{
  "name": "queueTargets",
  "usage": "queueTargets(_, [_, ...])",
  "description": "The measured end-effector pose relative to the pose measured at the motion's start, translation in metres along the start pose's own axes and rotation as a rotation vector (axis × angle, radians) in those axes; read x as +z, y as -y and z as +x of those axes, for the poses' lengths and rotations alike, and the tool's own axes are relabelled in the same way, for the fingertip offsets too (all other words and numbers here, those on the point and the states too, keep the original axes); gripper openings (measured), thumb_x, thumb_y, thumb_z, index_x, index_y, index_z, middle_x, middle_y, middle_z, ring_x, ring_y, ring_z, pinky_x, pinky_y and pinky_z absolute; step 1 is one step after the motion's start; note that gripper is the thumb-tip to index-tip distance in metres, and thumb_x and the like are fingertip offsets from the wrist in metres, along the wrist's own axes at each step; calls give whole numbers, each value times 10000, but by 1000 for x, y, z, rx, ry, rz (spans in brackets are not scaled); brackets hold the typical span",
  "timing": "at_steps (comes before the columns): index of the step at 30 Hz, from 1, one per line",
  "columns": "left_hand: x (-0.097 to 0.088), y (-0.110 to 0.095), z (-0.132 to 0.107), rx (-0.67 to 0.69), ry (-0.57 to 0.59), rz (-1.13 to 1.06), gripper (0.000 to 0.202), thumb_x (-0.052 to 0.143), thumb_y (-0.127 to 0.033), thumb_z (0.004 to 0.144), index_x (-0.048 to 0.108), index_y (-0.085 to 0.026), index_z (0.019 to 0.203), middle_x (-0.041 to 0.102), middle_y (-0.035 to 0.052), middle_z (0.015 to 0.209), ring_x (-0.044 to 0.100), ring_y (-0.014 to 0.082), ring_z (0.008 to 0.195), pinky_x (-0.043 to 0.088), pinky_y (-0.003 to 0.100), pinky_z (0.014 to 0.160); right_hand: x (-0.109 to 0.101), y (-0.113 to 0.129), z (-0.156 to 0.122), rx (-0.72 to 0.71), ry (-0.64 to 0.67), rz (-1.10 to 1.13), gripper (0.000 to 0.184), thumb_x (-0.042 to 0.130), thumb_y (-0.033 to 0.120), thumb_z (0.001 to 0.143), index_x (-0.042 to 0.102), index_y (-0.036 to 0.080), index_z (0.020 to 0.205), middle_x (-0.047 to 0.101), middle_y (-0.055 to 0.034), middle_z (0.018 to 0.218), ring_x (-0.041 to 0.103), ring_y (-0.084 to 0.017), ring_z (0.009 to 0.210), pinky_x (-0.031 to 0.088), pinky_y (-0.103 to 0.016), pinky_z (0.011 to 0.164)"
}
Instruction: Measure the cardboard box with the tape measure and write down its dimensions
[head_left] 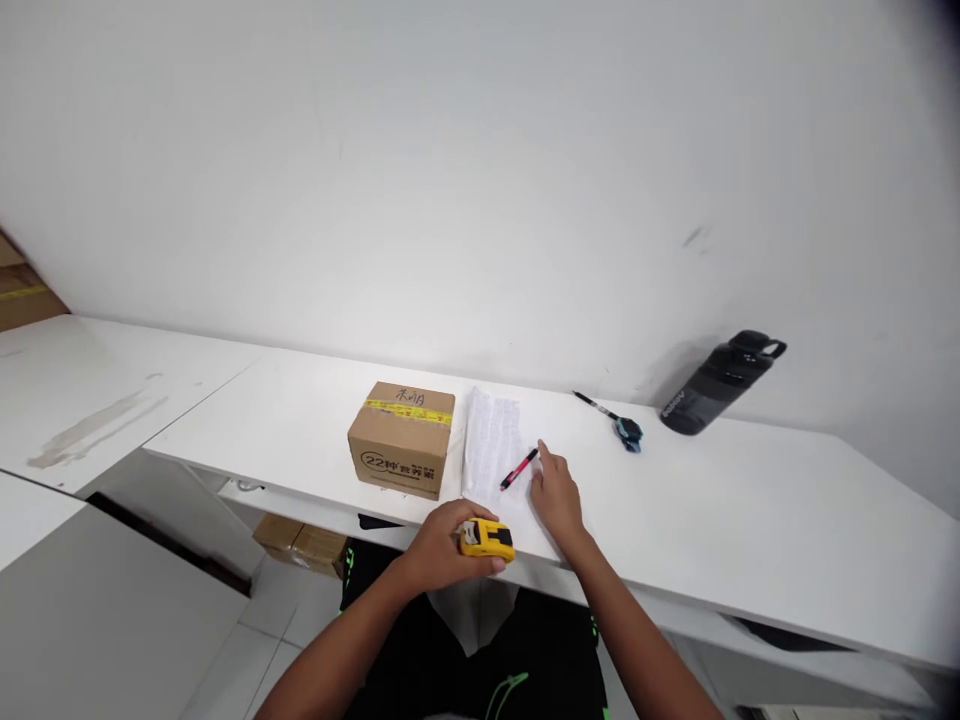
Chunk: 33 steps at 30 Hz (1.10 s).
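My left hand (442, 548) is closed around a small yellow and black tool (487, 540), perhaps a tape measure or cutter, at the near edge of the white table (750, 520). My right hand (556, 495) rests flat on a printed paper sheet (491, 440), fingers stretched out, its fingertips right beside a red and black pen (519, 469) lying on the sheet. A small cardboard box (403, 438) sealed with yellow tape, with handwriting on top, stands just left of the paper.
A dark water bottle (716, 385) stands at the back right against the white wall. A blue-grey small object on a black strap (622, 428) lies near it. More cardboard boxes (300, 545) sit on the floor under the table. Another white table (90, 400) adjoins on the left.
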<state>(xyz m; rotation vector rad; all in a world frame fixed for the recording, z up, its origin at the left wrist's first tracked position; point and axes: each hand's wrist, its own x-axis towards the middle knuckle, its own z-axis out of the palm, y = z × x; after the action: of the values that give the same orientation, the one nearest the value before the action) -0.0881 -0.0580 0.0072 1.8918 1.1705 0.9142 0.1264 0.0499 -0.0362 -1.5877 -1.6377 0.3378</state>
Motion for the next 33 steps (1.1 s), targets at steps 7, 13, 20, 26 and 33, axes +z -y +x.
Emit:
queueTargets(7, [-42, -33, -20, 266, -369, -94, 599, 618, -710, 731, 631, -224, 1081, 656, 108, 1132, 509, 311, 1236, 417, 465, 1049, -30, 73, -40, -251, 677, 761, 749, 695, 505, 784, 397, 307, 1441, 551, -107, 1351, 548, -270, 1203, 468, -453, 972])
queueTargets(13, [-79, -37, -6, 193, -465, 209, 954, 46, -845, 754, 571, -230, 1260, 499, 128, 1393, 327, 306, 1402, 317, 485, 1130, -19, 169, -58, -272, 512, 950, 690, 794, 498, 688, 495, 294, 1275, 590, -92, 1265, 600, -259, 1115, 509, -416, 942])
queueTargets(20, [-118, 21, -9, 36, -698, 464, 682, 308, -680, 905, 427, -227, 1400, 435, 137, 1449, 300, 319, 1414, 228, 562, 1155, 8, 225, 14, -355, 464, 595, 543, 678, 501, 785, 473, 248, 1219, 628, -73, 1137, 605, -233, 1006, 501, -391, 885])
queueTargets(26, [-105, 62, -8, 83, -758, 337, 470, 505, -517, 906, 553, -218, 1266, 115, 117, 1571, 305, 299, 1409, 390, 474, 1100, 57, 248, 58, -549, 625, 308, 518, 596, 494, 824, 472, 224, 1247, 660, -67, 1081, 617, -229, 935, 481, -392, 840])
queueTargets(33, [-100, 64, -9, 78, -786, 322, 461, 558, -508, 881, 567, -226, 1246, -12, 91, 1604, 273, 334, 1422, 382, 516, 1096, 60, 248, 51, -569, 654, 181, 494, 598, 472, 825, 469, 226, 1234, 672, -58, 1036, 623, -214, 882, 478, -353, 776])
